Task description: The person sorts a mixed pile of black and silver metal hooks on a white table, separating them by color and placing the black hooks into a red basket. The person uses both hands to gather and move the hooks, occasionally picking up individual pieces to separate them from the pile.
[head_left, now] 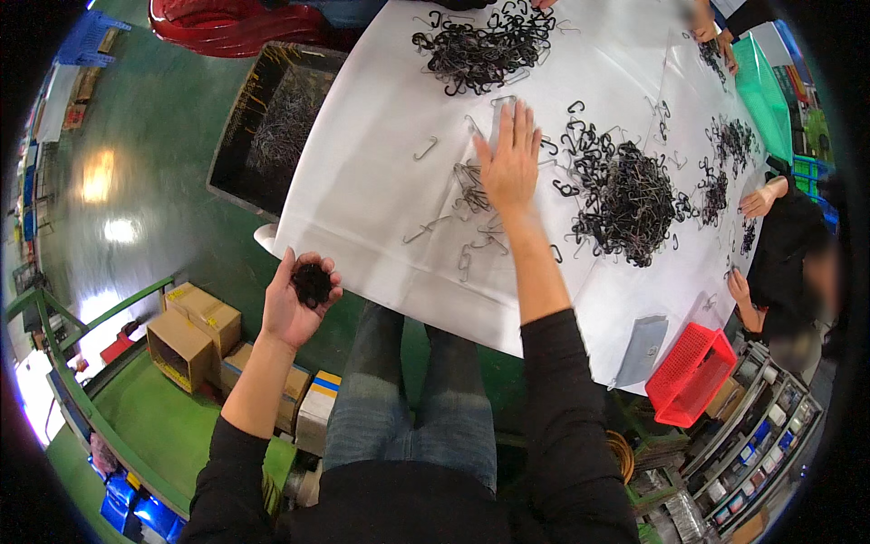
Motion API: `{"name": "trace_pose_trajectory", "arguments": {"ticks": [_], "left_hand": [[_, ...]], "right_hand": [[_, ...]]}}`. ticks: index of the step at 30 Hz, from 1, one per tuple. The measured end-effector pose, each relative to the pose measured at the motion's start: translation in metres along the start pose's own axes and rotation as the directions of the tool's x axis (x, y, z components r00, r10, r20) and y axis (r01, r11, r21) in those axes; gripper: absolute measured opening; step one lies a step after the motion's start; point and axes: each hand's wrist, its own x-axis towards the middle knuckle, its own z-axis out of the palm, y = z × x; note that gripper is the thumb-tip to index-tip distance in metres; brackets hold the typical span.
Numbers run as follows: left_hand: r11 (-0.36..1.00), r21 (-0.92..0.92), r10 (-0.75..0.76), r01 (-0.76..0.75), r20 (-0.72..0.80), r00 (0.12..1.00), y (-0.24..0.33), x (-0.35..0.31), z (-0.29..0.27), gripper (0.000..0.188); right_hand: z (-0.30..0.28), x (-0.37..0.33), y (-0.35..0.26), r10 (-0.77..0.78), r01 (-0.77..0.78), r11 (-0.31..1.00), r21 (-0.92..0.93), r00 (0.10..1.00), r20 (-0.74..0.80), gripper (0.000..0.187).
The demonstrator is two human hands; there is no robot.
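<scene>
My left hand (pixel 299 299) is off the table's near left edge, palm up, fingers curled around a dark clump of small black pieces (pixel 311 285). What the pieces are is too small to tell. Over the white table (pixel 362 199) my right hand (pixel 510 163) stretches out flat with its fingers spread. Loose bent metal hooks (pixel 471 192) lie beside and partly under it. Right of that hand sits a large pile of black-tipped metal hooks (pixel 630 199). Another such pile (pixel 485 45) is at the far side.
A black crate (pixel 227 145) of metal pieces stands on the floor at left. A red basket (pixel 693 372) and a grey flat packet (pixel 642 349) are at the right edge. Other people's hands (pixel 766 197) work over smaller hook piles. Cardboard boxes (pixel 195 331) stand lower left.
</scene>
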Motion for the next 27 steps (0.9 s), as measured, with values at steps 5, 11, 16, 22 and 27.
{"name": "trace_pose_trajectory", "arguments": {"ticks": [5, 11, 16, 22, 27], "left_hand": [[1.000, 0.004, -0.025, 0.025, -0.050, 0.998, 0.020, -0.007, -0.021, 0.042], [0.996, 0.055, -0.070, 0.072, -0.039, 0.997, 0.032, -0.010, -0.029, 0.042], [0.996, 0.029, -0.090, 0.090, 0.008, 0.996, 0.040, 0.000, -0.035, 0.042], [0.987, 0.110, -0.122, 0.118, 0.029, 0.992, 0.016, 0.047, -0.016, 0.036], [0.971, 0.144, -0.210, 0.192, 0.124, 0.970, -0.026, 0.103, 0.023, 0.042]], "right_hand": [[0.026, 0.009, -0.018, -0.069, 0.063, 0.997, 0.045, 0.987, 0.146, 0.066], [0.002, -0.028, -0.036, -0.068, 0.065, 0.996, 0.063, 0.996, 0.053, 0.046], [-0.037, 0.003, 0.053, 0.363, -0.356, 0.907, -0.226, 0.932, -0.008, 0.018], [-0.039, -0.014, 0.062, 0.368, -0.298, 0.905, -0.304, 0.906, 0.208, 0.019], [-0.060, -0.030, -0.013, 0.317, -0.343, 0.937, 0.066, 0.915, 0.247, 0.013]]}}
